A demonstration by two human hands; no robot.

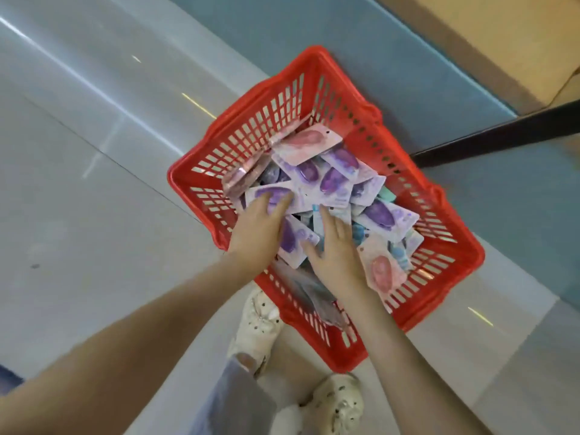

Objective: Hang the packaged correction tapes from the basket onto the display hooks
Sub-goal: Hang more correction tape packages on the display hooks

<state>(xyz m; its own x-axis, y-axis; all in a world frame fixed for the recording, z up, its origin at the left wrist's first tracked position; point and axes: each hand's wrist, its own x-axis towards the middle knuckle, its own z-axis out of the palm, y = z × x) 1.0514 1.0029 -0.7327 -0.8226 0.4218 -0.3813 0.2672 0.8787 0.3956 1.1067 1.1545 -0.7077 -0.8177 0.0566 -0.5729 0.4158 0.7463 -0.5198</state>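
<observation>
Stock run: a person bends over a red basket [172, 180] on the floor [94, 215], both hands in its pile of tape packs [332, 180]. L hand [257, 233], the nearer, lies flat-fingered on a purple pack [257, 193] at the basket's left side, pack's long axis crosswise to the fingers, no grip evident. R hand [337, 255], fingers spread straight, rests mid-basket, holding nothing. No hooks in frame.

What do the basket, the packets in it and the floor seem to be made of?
Basket: red moulded plastic, judging by its slotted walls and smooth rim. Packets: probably printed card with clear plastic bubbles, which glint; blur leaves this open. Floor: glossy tile or similar, showing light streaks and a joint line.
</observation>
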